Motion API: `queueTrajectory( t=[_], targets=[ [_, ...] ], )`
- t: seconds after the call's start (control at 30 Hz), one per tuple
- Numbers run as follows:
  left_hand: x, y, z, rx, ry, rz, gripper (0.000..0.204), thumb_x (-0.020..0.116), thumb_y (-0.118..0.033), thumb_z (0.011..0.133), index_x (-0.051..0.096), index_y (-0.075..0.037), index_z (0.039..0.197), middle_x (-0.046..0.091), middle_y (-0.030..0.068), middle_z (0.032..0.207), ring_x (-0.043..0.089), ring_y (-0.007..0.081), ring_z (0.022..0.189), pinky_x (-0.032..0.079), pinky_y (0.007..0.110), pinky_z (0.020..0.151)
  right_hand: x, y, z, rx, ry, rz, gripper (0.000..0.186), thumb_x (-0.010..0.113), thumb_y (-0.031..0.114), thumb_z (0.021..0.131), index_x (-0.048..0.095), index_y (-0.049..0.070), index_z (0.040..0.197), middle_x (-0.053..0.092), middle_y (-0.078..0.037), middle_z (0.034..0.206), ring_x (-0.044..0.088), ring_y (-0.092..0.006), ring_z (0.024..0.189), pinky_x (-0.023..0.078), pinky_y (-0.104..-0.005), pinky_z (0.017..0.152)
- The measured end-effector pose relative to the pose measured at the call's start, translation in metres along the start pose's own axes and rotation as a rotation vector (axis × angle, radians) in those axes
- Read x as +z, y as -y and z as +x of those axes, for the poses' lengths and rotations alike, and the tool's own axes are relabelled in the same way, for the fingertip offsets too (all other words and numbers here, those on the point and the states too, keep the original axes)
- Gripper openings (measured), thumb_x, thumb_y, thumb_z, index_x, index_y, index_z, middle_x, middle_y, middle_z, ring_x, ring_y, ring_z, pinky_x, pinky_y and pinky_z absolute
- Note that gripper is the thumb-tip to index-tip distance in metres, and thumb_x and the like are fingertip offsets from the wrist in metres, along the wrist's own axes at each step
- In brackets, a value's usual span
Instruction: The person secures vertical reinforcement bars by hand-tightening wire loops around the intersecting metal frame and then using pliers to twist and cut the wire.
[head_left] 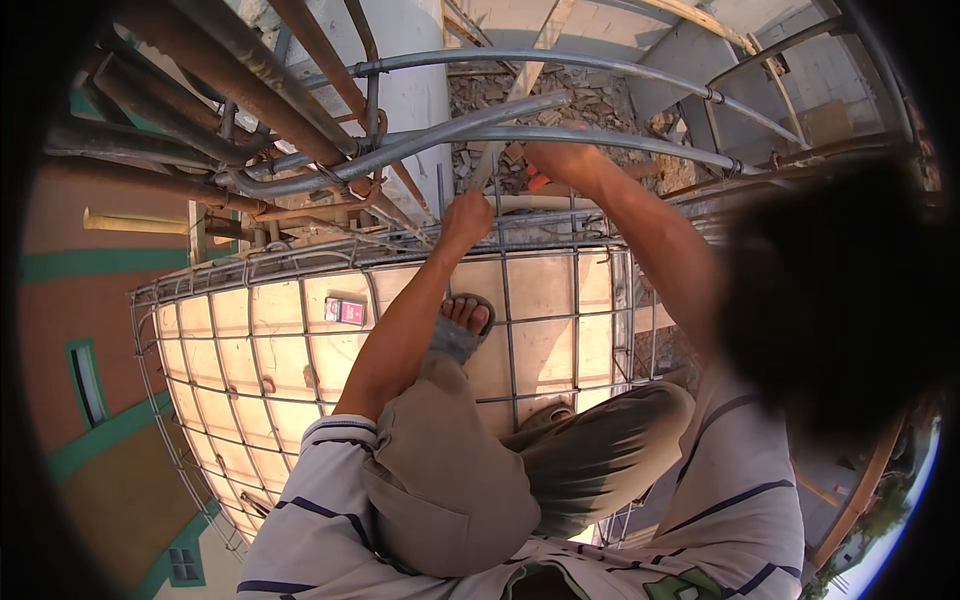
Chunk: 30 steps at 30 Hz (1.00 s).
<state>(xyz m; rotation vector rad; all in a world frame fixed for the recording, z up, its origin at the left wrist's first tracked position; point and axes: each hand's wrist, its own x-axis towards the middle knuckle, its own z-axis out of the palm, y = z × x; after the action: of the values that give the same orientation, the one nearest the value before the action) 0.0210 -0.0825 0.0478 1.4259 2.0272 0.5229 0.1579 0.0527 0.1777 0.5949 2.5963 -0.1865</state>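
My left hand (467,219) is closed in a fist just above the near edge of the steel rebar grid (507,292). What it grips, if anything, is hidden. Further right and a little farther off, my right hand (556,158) is wrapped round a tool with a red-orange handle (537,180); its working end does not show. A bent grey steel bar (440,133) passes close beyond both hands, and a straighter one (640,143) runs behind the right hand.
Rusty bars (250,90) crowd the upper left. Plywood (540,350) lies under the grid, with a small red-and-white pack (345,311) on it. My sandalled foot (467,316) stands on the grid. Rubble (600,100) lies far below. A dark blurred shape (830,300) covers the right side.
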Motion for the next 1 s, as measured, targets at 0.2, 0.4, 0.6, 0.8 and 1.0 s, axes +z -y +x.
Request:
queueTrajectory(
  t=[0.2, 0.4, 0.6, 0.8, 1.0],
  targets=[
    [-0.001, -0.003, -0.01, -0.065, -0.203, -0.236, 0.021, 0.061, -0.013, 0.082, 0.062, 0.008, 0.083, 0.065, 0.0347, 0.086, 0.063, 0.0521, 0.088, 0.05, 0.058, 0.079, 0.008, -0.006, 0.008, 0.008, -0.016, 0.165, 0.013, 0.062, -0.001, 0.08, 0.073, 0.003, 0.085, 0.074, -0.011, 0.09, 0.072, -0.026, 0.089, 0.058, -0.0357, 0.071],
    [0.007, 0.01, 0.009, 0.112, -0.05, -0.095, 0.022, 0.061, -0.014, 0.082, 0.06, 0.008, 0.083, 0.065, 0.0328, 0.086, 0.063, 0.0512, 0.087, 0.049, 0.058, 0.078, 0.035, -0.033, 0.043, -0.105, 0.215, -0.194, 0.022, 0.069, 0.0, 0.07, 0.074, 0.007, 0.09, 0.073, -0.01, 0.093, 0.071, -0.0288, 0.094, 0.056, -0.0397, 0.072],
    [0.003, 0.016, 0.01, 0.043, 0.083, -0.077, 0.023, 0.062, -0.014, 0.079, 0.064, 0.008, 0.084, 0.066, 0.0323, 0.085, 0.065, 0.0491, 0.085, 0.051, 0.055, 0.078, 0.04, -0.021, 0.026, -0.003, 0.142, -0.074, 0.028, 0.073, 0.002, 0.068, 0.076, 0.011, 0.094, 0.073, -0.01, 0.097, 0.07, -0.028, 0.097, 0.055, -0.0405, 0.076],
    [-0.003, 0.025, 0.021, 0.2, 0.317, 0.348, 0.026, 0.055, -0.017, 0.086, 0.061, 0.007, 0.094, 0.068, 0.029, 0.096, 0.068, 0.0422, 0.09, 0.053, 0.048, 0.08, 0.033, -0.017, 0.017, 0.0, -0.031, -0.133, 0.017, 0.074, 0.008, 0.071, 0.075, 0.01, 0.088, 0.074, -0.008, 0.093, 0.072, -0.0279, 0.091, 0.054, -0.0417, 0.075],
    [0.011, 0.003, 0.007, 0.038, 0.075, 0.11, 0.029, 0.063, -0.021, 0.082, 0.064, 0.005, 0.096, 0.068, 0.0274, 0.1, 0.066, 0.0426, 0.097, 0.052, 0.048, 0.083, 0.029, -0.023, 0.004, -0.043, -0.139, -0.219, 0.007, 0.073, 0.017, 0.078, 0.074, 0.011, 0.081, 0.074, -0.007, 0.093, 0.072, -0.0262, 0.085, 0.052, -0.041, 0.073]
  ],
)
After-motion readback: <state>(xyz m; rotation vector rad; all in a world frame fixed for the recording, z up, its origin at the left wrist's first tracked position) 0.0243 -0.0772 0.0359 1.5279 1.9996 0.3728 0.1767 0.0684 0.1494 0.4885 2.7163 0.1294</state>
